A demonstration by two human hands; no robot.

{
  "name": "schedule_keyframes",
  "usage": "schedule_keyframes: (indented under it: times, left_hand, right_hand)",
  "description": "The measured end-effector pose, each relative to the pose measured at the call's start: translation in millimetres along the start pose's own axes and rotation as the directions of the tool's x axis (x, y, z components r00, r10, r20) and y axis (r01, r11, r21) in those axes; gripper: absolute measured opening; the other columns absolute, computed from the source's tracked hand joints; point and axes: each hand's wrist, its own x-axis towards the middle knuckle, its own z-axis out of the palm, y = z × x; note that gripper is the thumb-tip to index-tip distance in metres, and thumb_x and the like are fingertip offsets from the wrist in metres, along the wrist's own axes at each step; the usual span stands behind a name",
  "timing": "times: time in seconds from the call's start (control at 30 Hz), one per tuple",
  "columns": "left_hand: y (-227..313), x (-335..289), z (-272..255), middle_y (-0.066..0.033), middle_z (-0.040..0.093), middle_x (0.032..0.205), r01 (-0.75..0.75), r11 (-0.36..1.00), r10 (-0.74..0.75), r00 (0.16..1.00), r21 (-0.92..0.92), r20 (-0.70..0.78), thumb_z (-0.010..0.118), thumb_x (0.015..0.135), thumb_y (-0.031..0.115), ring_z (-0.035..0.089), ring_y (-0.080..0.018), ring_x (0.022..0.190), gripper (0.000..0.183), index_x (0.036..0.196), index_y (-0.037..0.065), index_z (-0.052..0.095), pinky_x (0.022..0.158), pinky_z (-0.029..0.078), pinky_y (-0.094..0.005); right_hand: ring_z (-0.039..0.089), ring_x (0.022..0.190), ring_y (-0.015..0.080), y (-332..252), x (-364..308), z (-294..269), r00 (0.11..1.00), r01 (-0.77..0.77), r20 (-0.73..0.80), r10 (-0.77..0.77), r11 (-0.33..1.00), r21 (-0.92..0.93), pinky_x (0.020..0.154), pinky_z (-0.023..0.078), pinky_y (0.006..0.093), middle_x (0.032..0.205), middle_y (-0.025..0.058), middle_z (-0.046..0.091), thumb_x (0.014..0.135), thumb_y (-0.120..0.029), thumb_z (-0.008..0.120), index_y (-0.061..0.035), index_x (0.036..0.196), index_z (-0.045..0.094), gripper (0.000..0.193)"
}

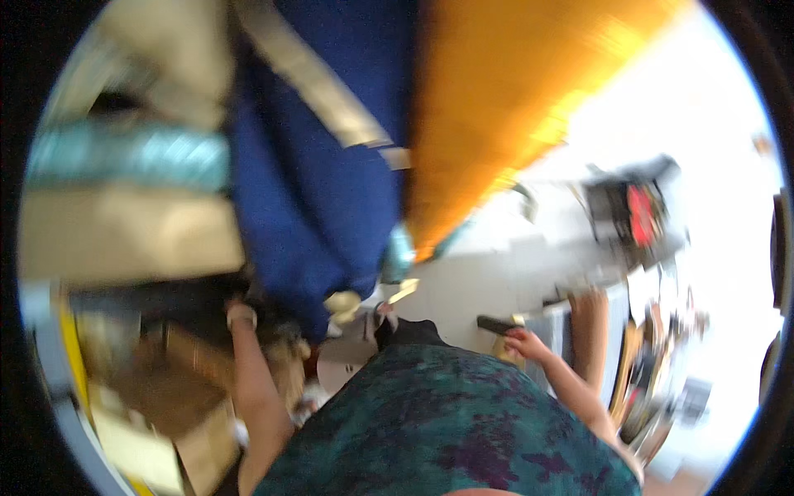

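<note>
My right hand (527,343) is closed around the end of a dark, flat, elongated object (497,325), whose kind the blur hides. It is held to the right of my body, over the pale floor. On the left my arm reaches forward, and my left hand (238,307) sits at the edge of a dark gap beneath a tan block-like package (132,236); its fingers are smeared and partly lost in shadow. Closest to that hand hangs a large dark blue sheet of material (318,190), with a tan strip (318,83) running diagonally across it.
A big orange-yellow sheet (496,107) rises beside the blue one. At left, a shiny teal wrapped bundle (128,157) lies above the tan package. Opened cardboard (207,446) stands lower left. A pale round disc (343,364) is near my feet. A black chair-like object (612,211) stands far right.
</note>
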Motion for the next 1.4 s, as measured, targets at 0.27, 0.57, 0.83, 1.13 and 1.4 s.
schedule_keyframes:
  times: [0.27, 0.57, 0.83, 1.13, 1.4]
  left_hand:
    - [250, -75, -163, -0.0234, 0.047, 0.136, -0.827, 0.118, -0.604, 0.38, -0.55, -0.701, 0.069, 0.091, 0.022, 0.053, -0.0388, 0.116, 0.053, 0.135, 0.001, 0.049, 0.102, 0.045, -0.049]
    - [362, -232, -100, -0.0137, 0.054, 0.109, -0.859, 0.323, -0.111, -0.452, 0.398, -0.885, 0.066, 0.076, 0.003, 0.049, -0.0276, 0.092, 0.042, 0.116, 0.004, 0.055, 0.083, 0.043, -0.0395]
    - [567, -321, -13, -0.0087, 0.059, 0.103, -0.892, -0.073, 0.529, -0.413, 0.445, -0.741, 0.067, 0.081, 0.004, 0.057, -0.0223, 0.096, 0.026, 0.106, 0.001, 0.059, 0.089, 0.048, -0.0359]
    - [724, -413, 237, -0.0093, 0.063, 0.101, -0.756, -0.256, 0.898, -0.416, 0.603, -0.141, 0.072, 0.08, 0.011, 0.058, -0.0287, 0.104, 0.02, 0.099, 0.007, 0.065, 0.095, 0.045, -0.0402]
    - [805, -444, 333, -0.0108, 0.066, 0.095, -0.73, -0.396, 0.912, -0.383, 0.557, 0.146, 0.068, 0.083, 0.009, 0.065, -0.0248, 0.093, 0.015, 0.097, 0.003, 0.064, 0.085, 0.052, -0.0368]
  right_hand:
    - [0.072, 0.082, 0.0186, -10, 101, -27, 0.874, 0.226, -0.439, -0.208, 0.974, -0.012, 0.079, 0.057, 0.0339, 0.098, 0.0078, 0.075, 0.091, -0.038, 0.067, -0.005, 0.119, 0.068, 0.043]
    - [0.073, 0.082, 0.0208, 172, 104, 132, 0.844, 0.193, -0.505, 0.183, 0.774, 0.603, 0.08, 0.057, 0.0351, 0.098, 0.0091, 0.076, 0.088, -0.039, 0.068, -0.0075, 0.118, 0.071, 0.044]
    - [0.065, 0.061, 0.0137, 378, 138, 334, 0.779, 0.297, -0.263, 0.57, 0.035, 0.954, 0.052, 0.051, 0.0305, 0.078, 0.0039, 0.07, 0.093, -0.027, 0.067, -0.0046, 0.098, 0.069, 0.023]
    - [0.062, 0.056, 0.017, 410, 116, 523, 0.79, 0.204, 0.119, 0.601, -0.441, 0.874, 0.046, 0.048, 0.0322, 0.074, 0.0062, 0.066, 0.093, -0.023, 0.067, -0.004, 0.096, 0.066, 0.019]
    - [0.062, 0.059, 0.0177, 400, 88, 480, 0.734, 0.462, -0.083, 0.674, -0.406, 0.788, 0.048, 0.048, 0.0322, 0.074, 0.0089, 0.066, 0.093, -0.022, 0.067, -0.001, 0.096, 0.066, 0.021]
